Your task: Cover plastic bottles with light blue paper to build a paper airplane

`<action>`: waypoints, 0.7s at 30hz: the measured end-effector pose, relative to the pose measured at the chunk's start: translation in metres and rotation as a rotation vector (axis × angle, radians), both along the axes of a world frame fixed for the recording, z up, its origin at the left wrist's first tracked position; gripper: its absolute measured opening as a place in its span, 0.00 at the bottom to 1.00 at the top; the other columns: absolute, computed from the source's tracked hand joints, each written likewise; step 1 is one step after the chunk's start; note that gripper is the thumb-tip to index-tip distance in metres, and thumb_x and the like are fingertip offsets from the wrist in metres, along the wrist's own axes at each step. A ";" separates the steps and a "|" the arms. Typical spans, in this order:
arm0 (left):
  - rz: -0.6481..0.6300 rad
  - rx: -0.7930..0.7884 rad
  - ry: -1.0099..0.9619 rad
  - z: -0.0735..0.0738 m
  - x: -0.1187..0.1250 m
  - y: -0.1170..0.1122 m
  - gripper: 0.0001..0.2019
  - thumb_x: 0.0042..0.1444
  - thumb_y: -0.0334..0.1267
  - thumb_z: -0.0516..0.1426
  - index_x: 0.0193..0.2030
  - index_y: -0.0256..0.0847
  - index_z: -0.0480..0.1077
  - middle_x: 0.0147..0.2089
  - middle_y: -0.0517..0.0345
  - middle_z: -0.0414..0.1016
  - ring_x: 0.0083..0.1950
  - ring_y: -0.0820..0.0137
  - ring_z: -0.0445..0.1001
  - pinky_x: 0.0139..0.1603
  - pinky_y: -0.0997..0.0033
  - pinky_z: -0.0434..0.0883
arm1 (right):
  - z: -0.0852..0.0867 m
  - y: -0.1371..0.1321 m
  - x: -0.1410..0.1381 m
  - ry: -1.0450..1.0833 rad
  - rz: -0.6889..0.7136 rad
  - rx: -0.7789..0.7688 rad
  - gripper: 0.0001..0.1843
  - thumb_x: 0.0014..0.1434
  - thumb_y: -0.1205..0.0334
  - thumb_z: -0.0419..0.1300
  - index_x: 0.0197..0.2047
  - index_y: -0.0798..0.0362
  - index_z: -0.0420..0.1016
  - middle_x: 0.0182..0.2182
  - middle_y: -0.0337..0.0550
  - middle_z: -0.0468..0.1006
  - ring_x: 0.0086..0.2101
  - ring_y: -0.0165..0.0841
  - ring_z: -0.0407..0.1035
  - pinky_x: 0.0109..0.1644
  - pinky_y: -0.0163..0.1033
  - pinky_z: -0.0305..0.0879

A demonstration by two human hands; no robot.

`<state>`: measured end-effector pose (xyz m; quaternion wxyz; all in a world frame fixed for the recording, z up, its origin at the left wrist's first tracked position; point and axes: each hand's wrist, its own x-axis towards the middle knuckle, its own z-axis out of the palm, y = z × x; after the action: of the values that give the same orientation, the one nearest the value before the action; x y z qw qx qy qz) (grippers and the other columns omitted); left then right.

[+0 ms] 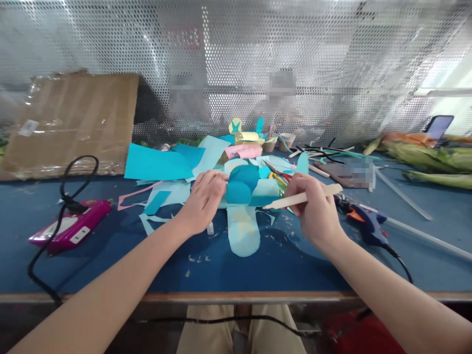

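Note:
My right hand [313,209] is closed around a cream-coloured marker pen [300,197], its tip pointing left at the lower edge of a papercraft piece. That piece has rounded dark teal parts [241,183] and a pale blue tongue-shaped flap [244,231] hanging toward me. From the left side, my left hand [204,199] grips the teal piece at its edge, fingers together. Its thumb is partly hidden. Right behind the pen lie scissors [278,170] and some coloured handles. A pale green rounded strip [302,163] stands just beyond my right hand.
Blue paper sheets [158,161] and offcuts lie at left, near a magenta power strip [72,223] with a black cable. A glue gun [368,225] rests at right beside glue sticks [431,239]. Behind are paper rolls [245,151], cardboard [73,125] and corn husks [424,157].

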<state>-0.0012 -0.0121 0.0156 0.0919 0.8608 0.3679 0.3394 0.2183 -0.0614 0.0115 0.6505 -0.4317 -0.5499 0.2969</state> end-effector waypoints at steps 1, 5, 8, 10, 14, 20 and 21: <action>-0.004 -0.011 -0.016 0.000 0.000 -0.001 0.24 0.70 0.50 0.31 0.45 0.44 0.63 0.50 0.52 0.66 0.55 0.64 0.63 0.61 0.60 0.57 | -0.002 0.000 0.001 0.005 0.021 0.003 0.19 0.57 0.60 0.47 0.15 0.49 0.60 0.11 0.36 0.58 0.17 0.29 0.54 0.23 0.37 0.51; -0.015 -0.023 -0.010 0.001 -0.002 -0.001 0.22 0.70 0.47 0.34 0.48 0.44 0.65 0.50 0.53 0.67 0.56 0.64 0.63 0.62 0.59 0.55 | -0.005 0.000 0.004 0.047 0.070 -0.007 0.22 0.59 0.57 0.44 0.16 0.49 0.62 0.09 0.35 0.54 0.15 0.29 0.51 0.21 0.36 0.46; -0.005 -0.041 0.008 0.002 -0.002 -0.001 0.20 0.69 0.45 0.36 0.48 0.43 0.66 0.50 0.52 0.66 0.57 0.62 0.62 0.62 0.57 0.55 | -0.003 -0.001 0.003 0.098 0.060 -0.001 0.22 0.60 0.55 0.45 0.17 0.50 0.63 0.10 0.35 0.57 0.14 0.27 0.49 0.19 0.36 0.43; 0.005 -0.053 -0.006 0.003 -0.003 -0.002 0.19 0.68 0.45 0.37 0.48 0.42 0.66 0.51 0.50 0.64 0.58 0.62 0.61 0.62 0.57 0.56 | -0.002 0.000 0.002 0.146 0.045 0.009 0.23 0.61 0.52 0.45 0.18 0.50 0.63 0.10 0.34 0.57 0.14 0.27 0.49 0.19 0.35 0.46; 0.033 -0.054 -0.005 0.006 -0.005 -0.001 0.15 0.65 0.40 0.41 0.49 0.42 0.65 0.52 0.48 0.61 0.58 0.60 0.61 0.61 0.56 0.59 | 0.002 0.002 -0.001 0.234 -0.082 0.011 0.25 0.63 0.48 0.46 0.19 0.50 0.65 0.09 0.32 0.53 0.14 0.27 0.51 0.21 0.35 0.52; 0.109 0.024 0.060 0.001 -0.009 0.007 0.15 0.51 0.31 0.49 0.47 0.42 0.63 0.50 0.49 0.63 0.57 0.58 0.62 0.59 0.53 0.61 | 0.002 0.005 0.000 0.091 -0.207 0.061 0.22 0.61 0.45 0.55 0.22 0.50 0.65 0.15 0.33 0.62 0.20 0.28 0.59 0.24 0.36 0.54; 0.114 0.014 0.063 0.000 -0.009 0.008 0.15 0.51 0.31 0.49 0.47 0.42 0.63 0.50 0.49 0.63 0.57 0.57 0.62 0.59 0.53 0.62 | 0.001 0.006 0.000 0.068 -0.206 0.055 0.20 0.60 0.46 0.57 0.24 0.50 0.65 0.17 0.33 0.64 0.21 0.29 0.62 0.26 0.36 0.57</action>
<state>-0.0106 -0.0039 0.0152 0.0547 0.8494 0.4165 0.3196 0.2181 -0.0550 0.0127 0.7076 -0.4576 -0.4879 0.2277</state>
